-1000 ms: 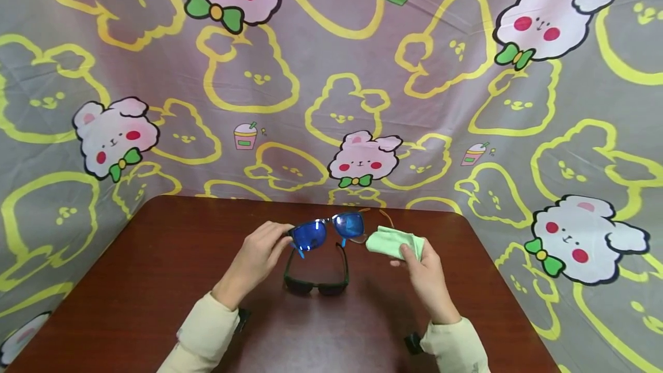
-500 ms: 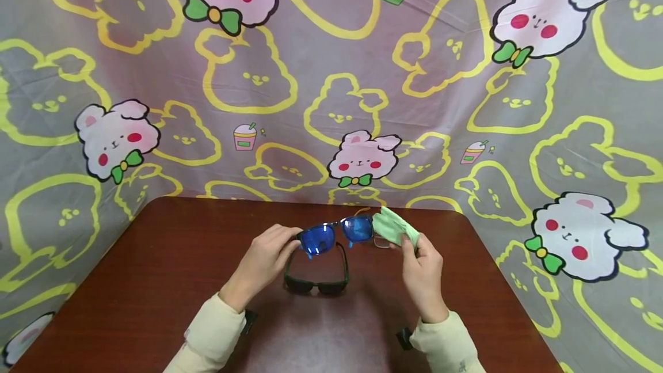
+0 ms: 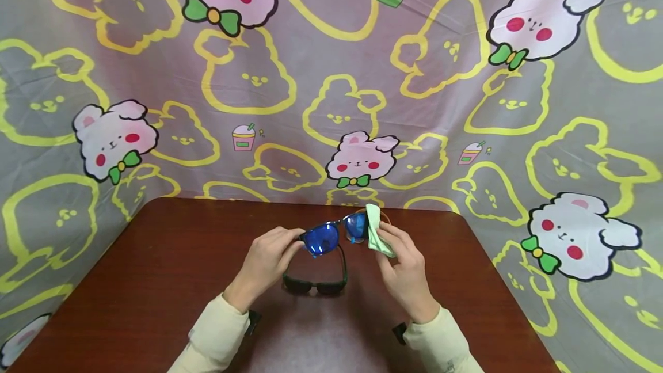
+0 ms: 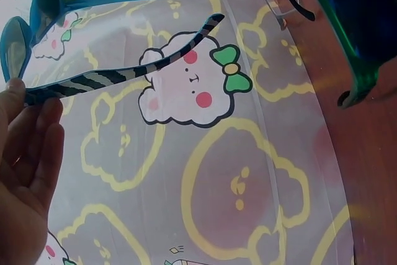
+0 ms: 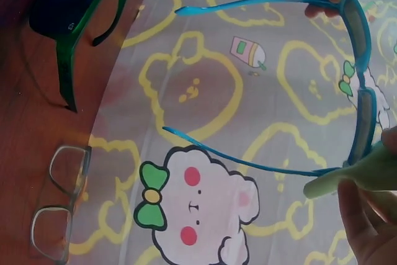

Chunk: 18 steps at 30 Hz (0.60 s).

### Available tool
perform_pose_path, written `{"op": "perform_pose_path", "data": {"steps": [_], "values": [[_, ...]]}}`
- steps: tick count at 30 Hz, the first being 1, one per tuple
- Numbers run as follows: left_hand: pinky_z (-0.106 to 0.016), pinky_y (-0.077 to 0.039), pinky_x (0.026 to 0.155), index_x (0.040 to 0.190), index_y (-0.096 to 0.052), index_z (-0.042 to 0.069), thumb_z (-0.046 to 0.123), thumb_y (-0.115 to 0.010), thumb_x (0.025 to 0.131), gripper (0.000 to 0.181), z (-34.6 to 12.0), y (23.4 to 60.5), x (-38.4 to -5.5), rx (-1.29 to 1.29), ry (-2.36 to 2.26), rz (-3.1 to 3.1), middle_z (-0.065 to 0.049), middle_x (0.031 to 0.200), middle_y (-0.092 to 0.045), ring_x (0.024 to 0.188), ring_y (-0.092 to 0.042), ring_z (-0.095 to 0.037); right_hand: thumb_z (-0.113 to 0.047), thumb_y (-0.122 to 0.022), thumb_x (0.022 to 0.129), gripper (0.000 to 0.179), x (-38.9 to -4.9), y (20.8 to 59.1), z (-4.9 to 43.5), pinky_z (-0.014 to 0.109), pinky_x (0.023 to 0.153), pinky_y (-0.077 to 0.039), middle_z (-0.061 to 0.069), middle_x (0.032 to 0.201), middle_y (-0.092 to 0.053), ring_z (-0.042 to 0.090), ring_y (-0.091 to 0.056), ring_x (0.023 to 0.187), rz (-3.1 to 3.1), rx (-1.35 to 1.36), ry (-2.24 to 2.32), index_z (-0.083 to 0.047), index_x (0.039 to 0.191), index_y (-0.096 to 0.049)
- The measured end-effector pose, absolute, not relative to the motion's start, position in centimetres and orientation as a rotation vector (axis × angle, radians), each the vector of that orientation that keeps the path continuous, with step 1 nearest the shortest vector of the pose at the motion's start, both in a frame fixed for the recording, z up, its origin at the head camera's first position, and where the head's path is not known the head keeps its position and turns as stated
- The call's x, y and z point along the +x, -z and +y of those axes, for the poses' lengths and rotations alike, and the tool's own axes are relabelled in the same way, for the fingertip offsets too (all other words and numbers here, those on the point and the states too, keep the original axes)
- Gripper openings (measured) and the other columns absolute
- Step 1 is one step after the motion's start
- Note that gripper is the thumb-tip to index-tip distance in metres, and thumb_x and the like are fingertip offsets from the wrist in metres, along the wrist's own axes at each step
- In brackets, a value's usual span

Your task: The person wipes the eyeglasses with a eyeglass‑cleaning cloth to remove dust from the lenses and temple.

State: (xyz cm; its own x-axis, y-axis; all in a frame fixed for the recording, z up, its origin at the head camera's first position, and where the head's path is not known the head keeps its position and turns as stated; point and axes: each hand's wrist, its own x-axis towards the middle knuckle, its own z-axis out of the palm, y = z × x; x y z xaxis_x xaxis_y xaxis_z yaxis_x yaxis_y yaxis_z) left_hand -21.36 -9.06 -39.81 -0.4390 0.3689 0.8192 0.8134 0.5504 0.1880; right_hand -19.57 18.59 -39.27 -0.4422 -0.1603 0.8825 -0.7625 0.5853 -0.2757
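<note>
A pair of sunglasses (image 3: pixel 322 239) with blue mirrored lenses is held up over the table, its blue temples spread, one with dark stripes in the left wrist view. My left hand (image 3: pixel 266 259) pinches the frame at its left hinge corner. In my right hand (image 3: pixel 406 266) is a folded pale green cloth (image 3: pixel 378 232), pressed at the frame's right corner. The right wrist view shows the cloth (image 5: pixel 366 170) wrapped at that hinge, with thumb and fingers around it. Below the held pair, dark green-framed sunglasses (image 3: pixel 315 286) rest on the table.
Clear-lens glasses (image 5: pixel 53 231) with a thin frame lie on the table behind the held pair. The brown table (image 3: pixel 155 281) ends at a patterned cloth backdrop (image 3: pixel 290 45) with cartoon rabbits, which rises along the back and sides.
My right hand has moved left, bringing the green cloth onto the right corner of the blue sunglasses. The left hand has shifted slightly right with the sunglasses. The dark pair has stayed put.
</note>
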Motion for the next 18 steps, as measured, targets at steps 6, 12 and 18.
{"op": "perform_pose_path", "data": {"steps": [6,12,18], "values": [[-0.027,-0.05,0.064,0.104,-0.067,0.004,0.019,-0.062,0.092,0.02,-8.9,39.9,-21.3,-0.968,0.772,-1.997,-0.001,0.088,-0.068,0.079,-0.062,-0.011,-0.012,-0.05,0.097,0.03,-19.7,39.1,18.2,0.023,0.098,-0.036,0.02,0.122,-0.056,0.039,-0.049,0.11,-1.955,0.791,-0.717,0.004,0.12,-0.062],[-0.028,-0.051,0.065,0.103,-0.068,0.005,0.016,-0.067,0.088,0.019,-8.6,39.6,-21.1,-0.947,0.762,-1.969,-0.001,0.087,-0.069,0.078,-0.063,-0.012,-0.02,-0.039,0.102,0.038,-19.6,38.9,17.6,0.039,0.104,-0.033,0.021,0.124,-0.057,0.041,-0.048,0.117,-1.936,0.835,-0.602,0.006,0.119,-0.061],[-0.028,-0.051,0.064,0.102,-0.068,0.005,0.022,-0.062,0.092,0.02,-8.4,39.7,-21.1,-0.93,0.77,-1.948,0.0,0.086,-0.069,0.076,-0.063,-0.011,-0.019,-0.04,0.102,0.038,-19.5,38.8,17.1,0.047,0.102,-0.034,0.021,0.123,-0.058,0.039,-0.05,0.118,-1.929,0.897,-0.551,0.007,0.119,-0.061]]}}
